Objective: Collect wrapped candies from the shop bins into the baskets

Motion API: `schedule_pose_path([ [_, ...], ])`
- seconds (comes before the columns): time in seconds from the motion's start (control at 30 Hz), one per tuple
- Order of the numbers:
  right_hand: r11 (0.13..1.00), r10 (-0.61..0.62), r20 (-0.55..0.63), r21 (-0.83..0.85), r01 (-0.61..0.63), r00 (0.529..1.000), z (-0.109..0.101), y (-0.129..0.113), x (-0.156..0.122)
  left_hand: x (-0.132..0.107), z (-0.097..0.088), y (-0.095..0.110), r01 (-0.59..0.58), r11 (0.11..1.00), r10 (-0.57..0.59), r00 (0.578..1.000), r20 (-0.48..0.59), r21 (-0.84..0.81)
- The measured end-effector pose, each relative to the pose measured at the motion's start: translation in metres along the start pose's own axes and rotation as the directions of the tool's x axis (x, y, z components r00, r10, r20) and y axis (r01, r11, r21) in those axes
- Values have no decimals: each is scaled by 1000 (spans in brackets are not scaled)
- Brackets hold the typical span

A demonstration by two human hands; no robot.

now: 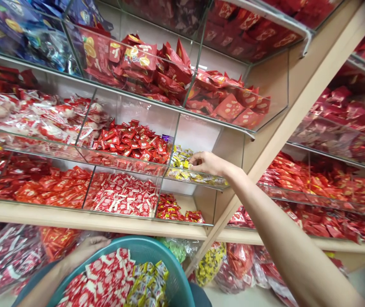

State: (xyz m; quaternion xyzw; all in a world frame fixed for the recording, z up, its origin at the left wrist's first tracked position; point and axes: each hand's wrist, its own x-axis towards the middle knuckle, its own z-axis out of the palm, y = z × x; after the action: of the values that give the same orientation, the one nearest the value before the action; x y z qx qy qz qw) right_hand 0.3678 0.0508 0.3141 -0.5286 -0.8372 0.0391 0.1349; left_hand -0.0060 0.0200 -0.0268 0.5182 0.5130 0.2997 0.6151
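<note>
Yellow-wrapped candies (181, 157) lie, in the head view, in a compartment (198, 131) at the right end of a shelf row, heaped low behind a clear front strip. The right hand (206, 163) reaches over that strip from the right, its fingers bent downward and drawn narrow at the heap; I cannot tell whether they pinch a candy.

The left hand (89, 249) lies at the upper left rim of a teal basket (178, 261), fingers close together along the edge; I cannot tell how firmly they grip it. Inside the basket are 2 kinds of sweets side by side: red-and-white packets (105, 273) on the left and more yellow-wrapped sweets (149, 281) on the right.

Red-wrapped candies (131, 140) fill the compartment just left of the right hand, with a small purple wrapper (165, 137) at their right edge. Directly below the reached-into compartment, red-and-yellow sweets (169, 209) sit in a lower bin, next to a fuller bin of red-and-white sweets (124, 194). Larger red packets (229, 106) stand on the row above. A slanting wooden upright (312, 85) borders the compartments on the right. Beneath the shelves are stuffed plastic bags, 1 yellow bag (211, 262) near the basket and 1 red bag (240, 260) beside it.
</note>
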Motion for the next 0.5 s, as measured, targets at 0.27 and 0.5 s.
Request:
schedule_pose_path([
  [0.27,998,55,-8,32,-55,998,6,4,-1,6,-5,-10,7,999,-5,999,-47,48],
  [0.5,999,48,-50,22,-47,998,6,-1,-4,5,-3,-8,16,999,-15,999,-36,45],
])
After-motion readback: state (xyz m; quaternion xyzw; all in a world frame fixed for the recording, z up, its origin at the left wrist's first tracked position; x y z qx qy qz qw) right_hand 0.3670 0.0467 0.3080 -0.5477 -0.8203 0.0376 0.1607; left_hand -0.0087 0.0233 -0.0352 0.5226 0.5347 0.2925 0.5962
